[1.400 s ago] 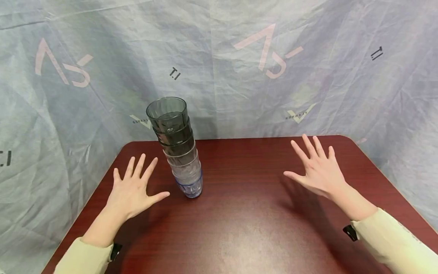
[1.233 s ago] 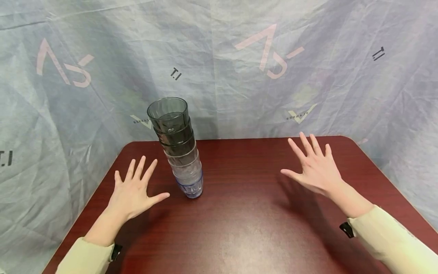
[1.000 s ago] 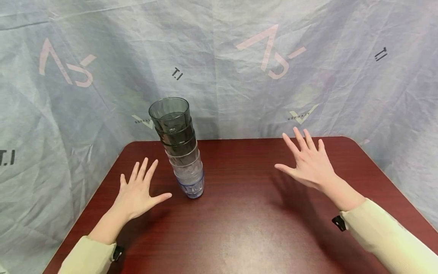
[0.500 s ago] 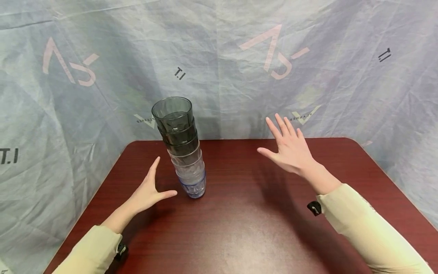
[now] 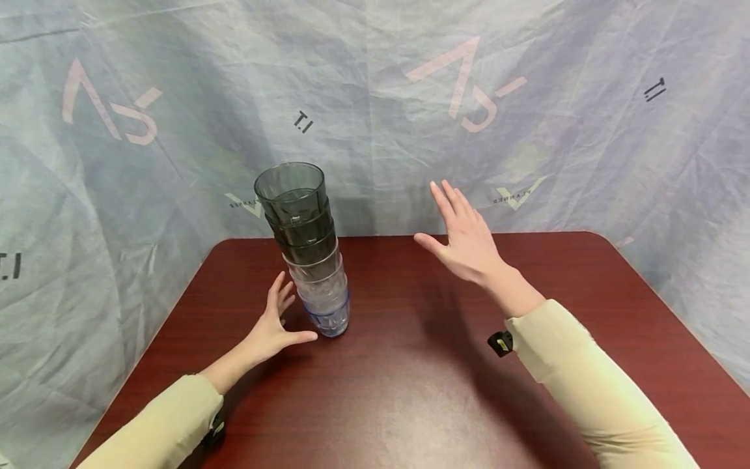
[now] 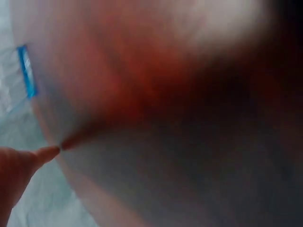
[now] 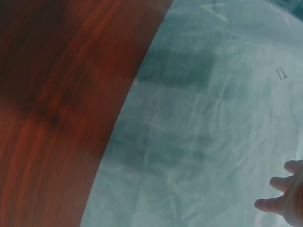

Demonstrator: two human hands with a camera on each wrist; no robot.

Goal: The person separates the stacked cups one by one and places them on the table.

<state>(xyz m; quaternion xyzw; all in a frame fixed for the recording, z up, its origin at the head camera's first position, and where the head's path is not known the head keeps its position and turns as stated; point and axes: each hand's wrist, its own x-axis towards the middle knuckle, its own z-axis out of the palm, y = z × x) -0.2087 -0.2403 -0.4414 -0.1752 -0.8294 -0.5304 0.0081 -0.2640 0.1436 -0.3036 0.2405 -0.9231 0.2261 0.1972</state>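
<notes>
A tall stack of nested tumblers stands on the table left of centre, smoky grey ones on top and clear ones with a blue-tinted one at the bottom. My left hand is close beside its lower left side, fingers spread and thumb out towards the base. In the left wrist view the blue edge of the bottom tumbler shows near a finger. Well to the right of the stack, my right hand hovers over the table with its fingers extended, holding nothing. Its fingertips show in the right wrist view.
The dark red wooden table has rounded far corners. A grey printed cloth hangs behind it and along its sides. Each wrist wears a small black device, such as the one at the right sleeve.
My left hand has moved right and turned towards the stack. My right hand has travelled left and forward, closer to the stack. The tumblers stay in place.
</notes>
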